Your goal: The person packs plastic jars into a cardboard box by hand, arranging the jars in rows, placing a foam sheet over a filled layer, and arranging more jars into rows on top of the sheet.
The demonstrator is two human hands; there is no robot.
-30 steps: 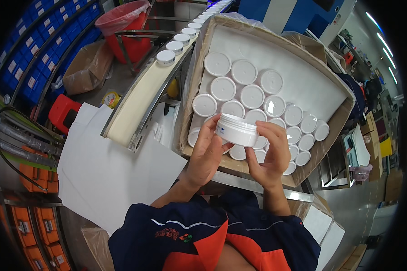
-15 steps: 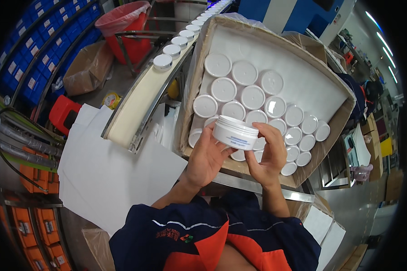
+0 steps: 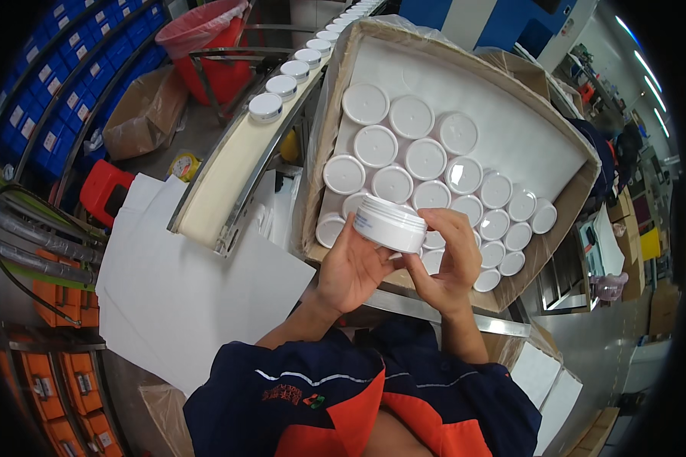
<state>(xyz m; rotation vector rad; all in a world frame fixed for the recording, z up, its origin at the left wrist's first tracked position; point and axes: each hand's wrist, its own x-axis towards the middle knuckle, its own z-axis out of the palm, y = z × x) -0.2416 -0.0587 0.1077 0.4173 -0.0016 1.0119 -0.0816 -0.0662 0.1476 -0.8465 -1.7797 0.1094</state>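
A white plastic jar with a threaded rim and no lid on it is held tilted between both hands, above the near edge of an open carton. Blue print shows on the jar's left side. My right hand grips its right end, thumb low and fingers at the rim. My left hand has its thumb against the jar's left end and its other fingers curled underneath. Behind the hands, the carton holds rows of lidded white jars over a white sheet. The held jar hides some of them.
Left of the carton, a curved conveyor carries a line of small white jars. White sheets lie below its end. A red bin, a cardboard box and blue drawers stand farther left. A metal rail runs before me.
The held jar has turned, its print passing from the front to the left side. It has shifted slightly left. The conveyor's jars have moved nearer along the belt.
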